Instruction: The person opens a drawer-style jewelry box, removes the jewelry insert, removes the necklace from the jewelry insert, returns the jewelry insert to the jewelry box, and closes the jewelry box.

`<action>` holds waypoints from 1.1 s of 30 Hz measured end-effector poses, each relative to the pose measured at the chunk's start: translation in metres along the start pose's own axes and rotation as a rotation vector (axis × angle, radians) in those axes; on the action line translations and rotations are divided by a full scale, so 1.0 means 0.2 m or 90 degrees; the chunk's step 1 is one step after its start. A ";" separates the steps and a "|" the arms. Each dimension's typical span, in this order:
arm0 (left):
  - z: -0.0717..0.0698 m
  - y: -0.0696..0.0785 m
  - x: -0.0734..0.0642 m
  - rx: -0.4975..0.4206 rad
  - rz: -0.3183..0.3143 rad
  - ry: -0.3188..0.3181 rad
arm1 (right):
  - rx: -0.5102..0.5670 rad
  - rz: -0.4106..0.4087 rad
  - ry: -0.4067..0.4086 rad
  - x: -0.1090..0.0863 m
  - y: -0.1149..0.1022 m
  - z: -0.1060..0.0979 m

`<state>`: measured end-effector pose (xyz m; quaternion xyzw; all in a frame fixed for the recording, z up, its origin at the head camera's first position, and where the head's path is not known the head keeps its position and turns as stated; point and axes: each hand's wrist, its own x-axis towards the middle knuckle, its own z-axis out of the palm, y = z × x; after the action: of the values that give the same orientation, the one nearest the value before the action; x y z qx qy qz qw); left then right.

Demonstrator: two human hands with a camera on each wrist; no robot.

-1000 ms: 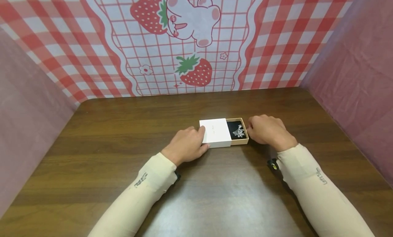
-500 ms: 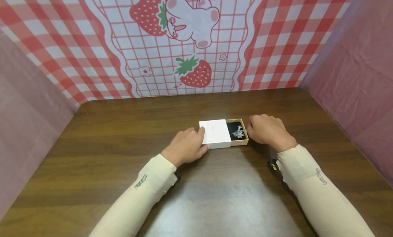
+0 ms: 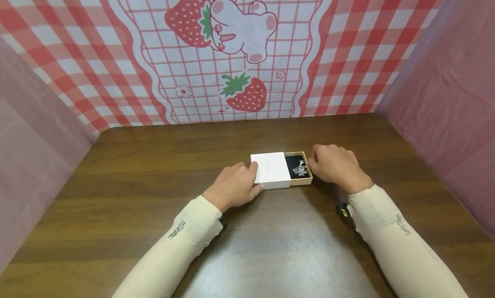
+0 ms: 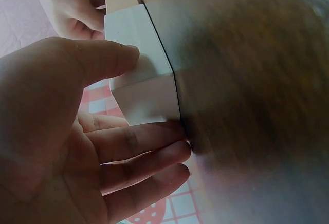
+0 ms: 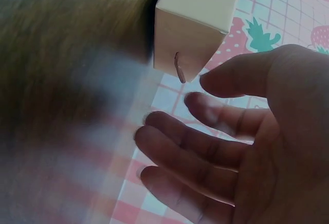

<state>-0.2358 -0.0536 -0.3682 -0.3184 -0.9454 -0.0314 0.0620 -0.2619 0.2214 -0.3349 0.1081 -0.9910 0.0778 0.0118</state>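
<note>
A white slide-out gift box [image 3: 270, 169] lies on the table. Its tan inner drawer [image 3: 301, 181] sticks partway out at the right end. On the drawer's black lining [image 3: 291, 162] rests a silvery, sparkling piece [image 3: 300, 168] that looks like jewelry. My left hand [image 3: 234, 183] grips the left end of the white sleeve, thumb on the near side in the left wrist view. Beside the drawer's right end is my right hand [image 3: 335, 165]. In the right wrist view its loosely bent fingers are near a small ribbon pull tab [image 5: 179, 69], which hangs free of them.
The brown wooden table [image 3: 154, 160] extends around the box. Behind it rises a red-and-white checked cloth [image 3: 348, 53] with strawberry prints. Pinkish cloth panels stand along the left and right sides.
The head view has tilted slightly, lowering the box in it. My right hand has shifted a little toward the drawer's far corner. The drawer sticks out about as far as before.
</note>
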 end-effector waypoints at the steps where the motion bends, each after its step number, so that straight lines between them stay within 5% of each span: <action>1: 0.00 0.00 0.00 0.000 0.000 -0.001 | 0.004 -0.001 0.006 0.00 0.00 0.00; 22: -0.01 0.00 0.00 -0.006 -0.002 -0.006 | 0.029 -0.032 0.072 0.01 -0.03 0.02; 33: 0.00 0.00 0.00 -0.007 0.005 -0.005 | 0.009 -0.049 0.046 0.00 -0.05 0.04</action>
<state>-0.2355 -0.0549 -0.3677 -0.3228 -0.9441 -0.0348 0.0567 -0.2605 0.2093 -0.3418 0.1434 -0.9845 0.0882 0.0498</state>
